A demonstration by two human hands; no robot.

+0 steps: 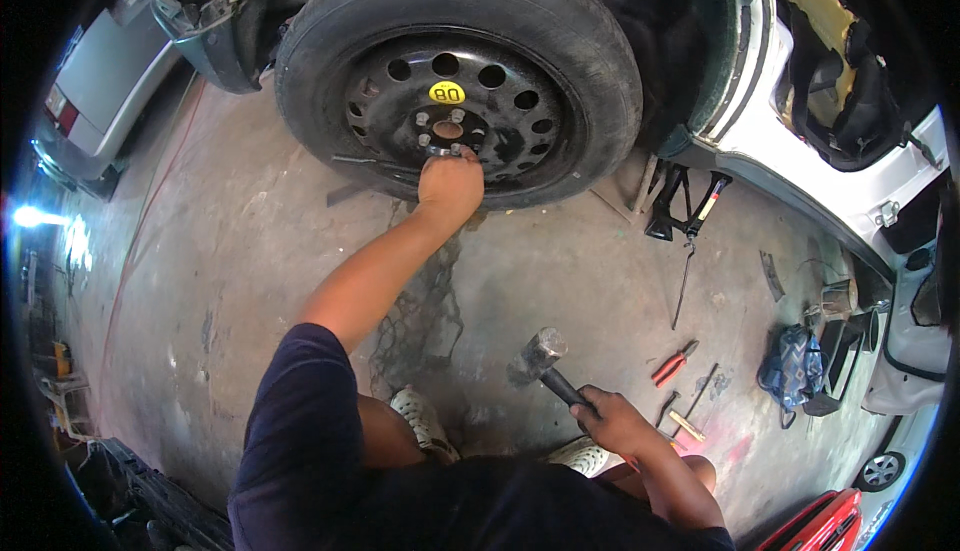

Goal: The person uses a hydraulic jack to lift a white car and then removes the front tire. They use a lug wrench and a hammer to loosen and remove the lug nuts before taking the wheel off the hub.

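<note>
wheel (468, 69) upright at car (800, 166), far centre | bolts (424, 139) show round hub (447, 131), tightness can't tell; work looks part-done | left hand (452, 186): fingers pinched on small metal piece (436, 151), lower hub | right hand (612, 423): fingers wrapped round hammer (546, 348) handle, near right, off wheel

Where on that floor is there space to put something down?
Left of the person's left arm, a wide patch of floor is bare, out to the thin red line. Another bare patch lies between the wheel, the jack and the hammer in the right hand. Farther right it's crowded: red pliers, small tools and a blue bag.
</note>
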